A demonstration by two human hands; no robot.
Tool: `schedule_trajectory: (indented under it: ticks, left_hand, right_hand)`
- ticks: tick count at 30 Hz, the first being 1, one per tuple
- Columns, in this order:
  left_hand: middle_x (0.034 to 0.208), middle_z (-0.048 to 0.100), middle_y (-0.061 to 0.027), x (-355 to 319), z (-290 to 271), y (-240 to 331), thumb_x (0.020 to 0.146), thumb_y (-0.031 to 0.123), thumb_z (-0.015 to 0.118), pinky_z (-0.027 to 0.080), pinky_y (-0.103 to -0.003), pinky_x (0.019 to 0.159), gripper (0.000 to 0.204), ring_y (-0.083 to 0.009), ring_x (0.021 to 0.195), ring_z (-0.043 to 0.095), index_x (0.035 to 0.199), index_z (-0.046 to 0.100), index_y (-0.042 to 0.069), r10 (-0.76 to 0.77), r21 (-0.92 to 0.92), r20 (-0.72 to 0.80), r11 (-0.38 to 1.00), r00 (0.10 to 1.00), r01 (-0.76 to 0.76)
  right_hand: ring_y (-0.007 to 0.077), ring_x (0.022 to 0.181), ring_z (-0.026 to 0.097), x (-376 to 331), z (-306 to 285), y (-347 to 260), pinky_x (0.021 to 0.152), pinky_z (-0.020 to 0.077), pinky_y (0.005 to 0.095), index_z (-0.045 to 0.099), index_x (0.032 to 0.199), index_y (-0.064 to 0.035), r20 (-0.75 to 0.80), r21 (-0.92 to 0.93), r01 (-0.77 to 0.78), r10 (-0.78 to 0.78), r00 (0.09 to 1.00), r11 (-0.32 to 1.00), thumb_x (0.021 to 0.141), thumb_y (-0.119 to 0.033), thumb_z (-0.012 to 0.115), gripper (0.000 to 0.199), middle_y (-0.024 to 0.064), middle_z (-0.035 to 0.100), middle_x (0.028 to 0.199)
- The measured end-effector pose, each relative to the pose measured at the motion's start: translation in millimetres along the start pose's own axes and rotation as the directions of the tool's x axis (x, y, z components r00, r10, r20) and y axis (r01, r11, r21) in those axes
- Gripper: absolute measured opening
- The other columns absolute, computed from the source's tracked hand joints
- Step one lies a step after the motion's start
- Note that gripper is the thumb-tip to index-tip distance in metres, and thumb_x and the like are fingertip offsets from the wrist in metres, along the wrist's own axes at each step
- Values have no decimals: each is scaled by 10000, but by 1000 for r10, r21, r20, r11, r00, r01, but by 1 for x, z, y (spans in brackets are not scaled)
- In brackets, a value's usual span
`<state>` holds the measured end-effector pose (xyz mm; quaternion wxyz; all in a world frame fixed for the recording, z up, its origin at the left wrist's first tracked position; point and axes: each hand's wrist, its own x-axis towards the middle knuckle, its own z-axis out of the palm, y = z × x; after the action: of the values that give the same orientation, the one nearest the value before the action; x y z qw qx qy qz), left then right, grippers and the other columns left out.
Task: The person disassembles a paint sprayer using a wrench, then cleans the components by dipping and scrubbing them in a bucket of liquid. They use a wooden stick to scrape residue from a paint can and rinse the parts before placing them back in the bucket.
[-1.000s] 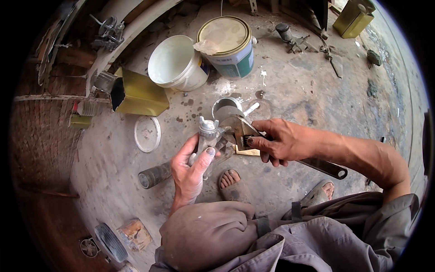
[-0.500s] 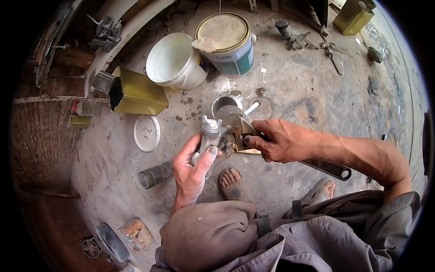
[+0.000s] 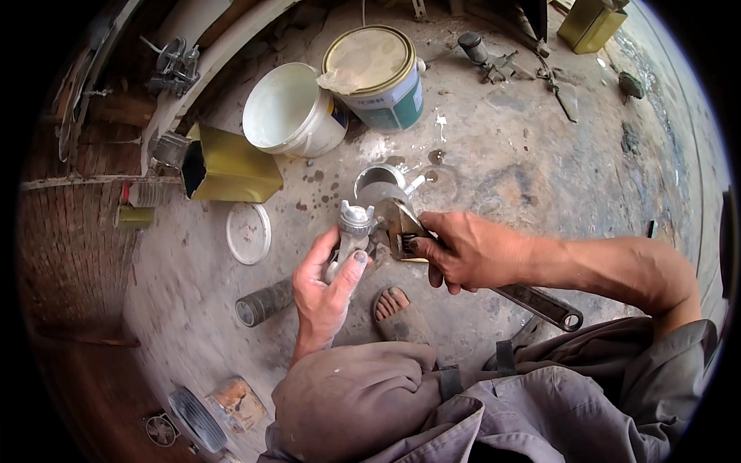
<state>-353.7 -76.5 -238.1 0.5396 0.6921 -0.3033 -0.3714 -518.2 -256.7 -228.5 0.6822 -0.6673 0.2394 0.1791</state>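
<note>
My left hand (image 3: 323, 285) is wrapped round a grey metal spray gun (image 3: 356, 221), its winged nozzle cap pointing up and white paint on it. My right hand (image 3: 472, 251) grips a large adjustable wrench (image 3: 540, 306). The wrench's jaw end lies against the right side of the gun, and its handle, with a hole at the tip, slants to the lower right. Whether the jaws clasp a part of the gun is hidden. Just beyond the gun stands a metal cup (image 3: 380, 180) with a white-smeared handle.
Farther off are an open white bucket (image 3: 305, 143), a lidded paint bucket (image 3: 401, 108) and a yellow tin (image 3: 239, 166) on its side. A round white lid (image 3: 249, 233) and a dark cylinder (image 3: 264, 302) lie to the left. Metal tools (image 3: 505, 68) rest at the far right.
My right hand has turned the wrench slightly, its handle end swinging down and left toward me. My left hand keeps its hold on the spray gun. The view has shifted a little.
</note>
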Motion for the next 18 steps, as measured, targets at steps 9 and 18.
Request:
schedule_trajectory:
  ticks: [9, 18]
  left_hand:
    - [1124, 679, -104, -3, -1, 1, 924, 107, 659, 520, -270, 820, 484, -141, 906, 661, 1352, 526, -77, -44, -83, 16, 996, 999, 45]
    - [1154, 662, -185, -5, -2, 3, 924, 135, 665, 526, -335, 862, 512, -206, 934, 651, 1345, 503, -107, -47, -60, 22, 997, 999, 49]
  right_hand:
    - [172, 610, 669, 1, 4, 2, 539, 532, 338, 529, 1104, 22, -31, 8, -36, 36, 999, 999, 1047, -253, 477, 286, 97, 674, 691]
    - [506, 775, 635, 6, 18, 24, 685, 520, 524, 563, 1013, 84, -267, -205, 182, -233, 935, 962, 943, -221, 590, 314, 330, 605, 715]
